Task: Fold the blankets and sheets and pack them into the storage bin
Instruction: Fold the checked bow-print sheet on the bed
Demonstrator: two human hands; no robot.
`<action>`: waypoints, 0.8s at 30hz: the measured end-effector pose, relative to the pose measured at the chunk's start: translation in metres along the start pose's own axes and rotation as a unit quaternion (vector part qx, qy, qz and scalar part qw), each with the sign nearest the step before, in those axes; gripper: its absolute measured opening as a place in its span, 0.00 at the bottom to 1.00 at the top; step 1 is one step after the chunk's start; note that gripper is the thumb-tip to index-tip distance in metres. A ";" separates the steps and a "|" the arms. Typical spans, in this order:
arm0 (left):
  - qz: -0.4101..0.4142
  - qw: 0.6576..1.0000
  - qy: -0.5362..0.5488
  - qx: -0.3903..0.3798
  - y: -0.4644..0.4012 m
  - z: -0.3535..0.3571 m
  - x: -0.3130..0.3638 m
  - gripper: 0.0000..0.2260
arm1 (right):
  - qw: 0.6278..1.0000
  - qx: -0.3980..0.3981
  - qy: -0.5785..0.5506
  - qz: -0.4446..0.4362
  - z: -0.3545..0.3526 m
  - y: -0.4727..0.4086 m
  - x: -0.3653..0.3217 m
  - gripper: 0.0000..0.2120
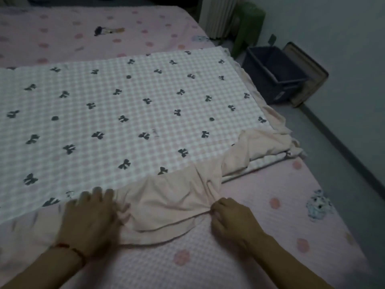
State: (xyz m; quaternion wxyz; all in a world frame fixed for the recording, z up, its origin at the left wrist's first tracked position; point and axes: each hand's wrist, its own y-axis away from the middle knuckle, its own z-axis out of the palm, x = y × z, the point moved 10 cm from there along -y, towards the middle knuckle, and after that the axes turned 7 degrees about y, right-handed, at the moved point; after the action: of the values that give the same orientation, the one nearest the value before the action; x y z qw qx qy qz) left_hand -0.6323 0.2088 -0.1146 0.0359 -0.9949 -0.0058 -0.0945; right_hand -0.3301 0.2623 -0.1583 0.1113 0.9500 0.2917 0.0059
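A checked pink-and-white blanket with dark bows (129, 113) lies spread across the bed. Its plain pale pink underside (173, 201) is turned up and bunched along the near edge and the right corner. My left hand (91, 217) rests on the blanket's near edge with fingers spread flat, blurred by motion. My right hand (229, 217) pinches a gathered fold of the pale pink fabric. A dark blue storage bin (273, 74) stands open on the floor to the right of the bed.
The bed (250, 236) carries a pink sheet with flowers and cartoon prints. A flat lid or board (308, 80) leans behind the bin. A green plastic stool (248, 24) stands by a radiator at the back right. Grey floor (343, 142) runs along the wall.
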 end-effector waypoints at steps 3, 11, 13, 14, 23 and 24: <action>0.006 0.983 0.036 -0.181 -0.050 0.058 0.090 0.43 | 0.982 0.115 -0.105 0.111 -0.029 -0.023 0.058 0.17; -0.083 0.957 -0.098 -0.260 -0.096 0.130 0.147 0.36 | 0.992 -0.039 0.115 0.024 -0.043 -0.137 0.145 0.29; -0.012 0.983 -0.088 -0.163 -0.111 0.102 0.154 0.26 | 0.990 0.046 0.130 -0.032 -0.084 -0.135 0.147 0.15; 0.021 0.989 -0.078 -0.128 -0.112 0.090 0.155 0.22 | 0.981 0.126 0.135 -0.052 -0.107 -0.122 0.146 0.13; 0.079 0.968 -0.036 -0.236 -0.078 0.113 0.186 0.15 | 0.994 -0.048 0.016 0.093 -0.012 -0.004 0.216 0.12; 0.073 0.977 -0.020 -0.198 -0.088 0.105 0.196 0.18 | 0.991 0.012 -0.013 0.130 -0.026 -0.012 0.226 0.12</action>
State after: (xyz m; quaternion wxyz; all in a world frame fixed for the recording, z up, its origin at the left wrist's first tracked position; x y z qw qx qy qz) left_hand -0.4215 0.3053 -0.1747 -0.1554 -0.9816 0.0853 -0.0708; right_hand -0.1513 0.4030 -0.1479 0.1019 0.9812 0.1639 0.0047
